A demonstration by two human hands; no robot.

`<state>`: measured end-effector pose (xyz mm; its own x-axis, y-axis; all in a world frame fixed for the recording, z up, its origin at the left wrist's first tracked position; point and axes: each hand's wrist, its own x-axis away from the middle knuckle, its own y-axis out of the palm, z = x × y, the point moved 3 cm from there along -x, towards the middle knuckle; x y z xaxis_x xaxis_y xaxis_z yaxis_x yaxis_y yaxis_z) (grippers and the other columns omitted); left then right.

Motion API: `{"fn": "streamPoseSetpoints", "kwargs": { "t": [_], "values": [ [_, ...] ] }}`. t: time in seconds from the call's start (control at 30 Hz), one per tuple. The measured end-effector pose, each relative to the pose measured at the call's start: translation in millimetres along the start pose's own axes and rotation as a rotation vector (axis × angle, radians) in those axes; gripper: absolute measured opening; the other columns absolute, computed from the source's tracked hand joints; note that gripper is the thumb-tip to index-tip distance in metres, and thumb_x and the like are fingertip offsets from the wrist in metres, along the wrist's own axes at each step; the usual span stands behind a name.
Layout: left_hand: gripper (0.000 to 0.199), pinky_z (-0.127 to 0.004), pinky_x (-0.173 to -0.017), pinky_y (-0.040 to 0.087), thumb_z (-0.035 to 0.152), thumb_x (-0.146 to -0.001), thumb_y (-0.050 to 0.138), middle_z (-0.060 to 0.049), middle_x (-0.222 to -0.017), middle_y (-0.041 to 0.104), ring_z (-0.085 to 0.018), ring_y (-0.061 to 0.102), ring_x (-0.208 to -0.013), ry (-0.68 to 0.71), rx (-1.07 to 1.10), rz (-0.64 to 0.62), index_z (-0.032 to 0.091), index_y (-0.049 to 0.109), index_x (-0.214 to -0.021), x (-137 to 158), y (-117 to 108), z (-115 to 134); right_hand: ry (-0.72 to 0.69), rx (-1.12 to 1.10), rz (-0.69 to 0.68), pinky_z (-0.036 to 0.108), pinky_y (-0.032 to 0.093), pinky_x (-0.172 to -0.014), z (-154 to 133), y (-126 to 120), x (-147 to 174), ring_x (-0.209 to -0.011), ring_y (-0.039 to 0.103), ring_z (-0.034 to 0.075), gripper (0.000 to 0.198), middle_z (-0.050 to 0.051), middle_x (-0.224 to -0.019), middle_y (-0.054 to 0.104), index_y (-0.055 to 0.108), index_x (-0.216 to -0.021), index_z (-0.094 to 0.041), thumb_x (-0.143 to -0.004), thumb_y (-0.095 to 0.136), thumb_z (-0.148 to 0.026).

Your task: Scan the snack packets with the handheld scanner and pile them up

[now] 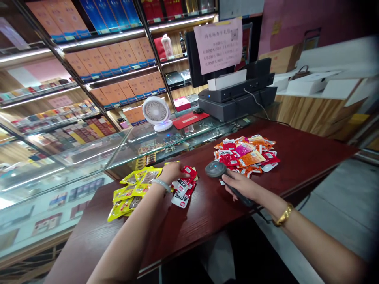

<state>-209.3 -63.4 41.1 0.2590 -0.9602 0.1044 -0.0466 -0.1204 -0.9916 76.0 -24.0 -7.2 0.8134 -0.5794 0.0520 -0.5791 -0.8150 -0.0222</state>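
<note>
My right hand (241, 184) is wrapped round the handle of a dark barcode scanner (216, 169), whose head points left over the table. My left hand (172, 172) has its fingers closed on the edge of a red snack packet (190, 171); the fingertips are partly hidden. Just below it lie several red and white snack packets (181, 197) in a small pile. Left of that hand, partly behind the wrist, is a spread of yellow snack packets (130, 193). Beyond the scanner lies a larger heap of red and orange packets (244, 154).
The dark red wooden table (204, 221) meets a glass display counter (183, 140). On the glass stand a white fan (156, 112), a red mat (190, 120) and a black cash register (237, 100) with a monitor behind a pink notice (219, 47). Shelves of boxes (109, 61) line the back.
</note>
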Motion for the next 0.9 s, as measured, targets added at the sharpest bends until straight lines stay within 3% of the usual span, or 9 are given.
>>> {"fn": "streamPoseSetpoints", "kwargs": {
  "t": [0.17,0.43,0.77,0.9],
  "values": [
    [0.031,-0.031,-0.084,0.043,0.040,-0.075,0.070,-0.004,-0.108,0.071,-0.024,0.063,-0.103,0.060,0.102,0.124,0.026,0.067,-0.102,-0.7,-3.4,17.9,-0.018,-0.001,0.020,0.022,0.045,-0.039,-7.1,1.9,-1.5,-0.036,0.045,0.007,0.050,-0.009,-0.053,0.049,0.049,-0.093,-0.020,-0.086,0.050,-0.069],
    [0.015,-0.025,-0.068,0.043,0.028,-0.084,0.057,-0.003,-0.085,0.072,-0.016,0.063,-0.076,0.091,0.541,0.215,0.021,0.068,-0.092,-14.6,-8.9,44.8,-0.015,-0.020,0.046,0.022,0.045,-0.040,-16.0,-4.1,4.9,-0.035,0.045,0.007,0.052,-0.010,-0.052,0.048,0.045,-0.087,-0.021,-0.082,0.052,-0.072],
    [0.023,-0.024,-0.071,0.043,0.011,-0.077,0.053,-0.004,-0.085,0.073,-0.016,0.062,-0.076,0.209,0.561,0.302,0.019,0.073,-0.084,-34.4,-24.4,92.4,-0.040,-0.089,0.126,0.023,0.046,-0.041,-18.7,-30.1,21.5,-0.035,0.044,0.007,0.051,-0.010,-0.050,0.049,0.045,-0.087,-0.021,-0.083,0.051,-0.072],
    [0.008,-0.023,-0.063,0.044,0.021,-0.076,0.064,-0.002,-0.070,0.067,-0.012,0.057,-0.062,0.140,0.924,0.248,0.017,0.070,-0.079,-60.2,-16.1,114.8,-0.030,-0.113,0.173,0.023,0.046,-0.041,-10.9,-38.9,28.2,-0.033,0.042,0.008,0.052,-0.011,-0.048,0.048,0.044,-0.086,-0.022,-0.081,0.051,-0.073]
  ]
}}
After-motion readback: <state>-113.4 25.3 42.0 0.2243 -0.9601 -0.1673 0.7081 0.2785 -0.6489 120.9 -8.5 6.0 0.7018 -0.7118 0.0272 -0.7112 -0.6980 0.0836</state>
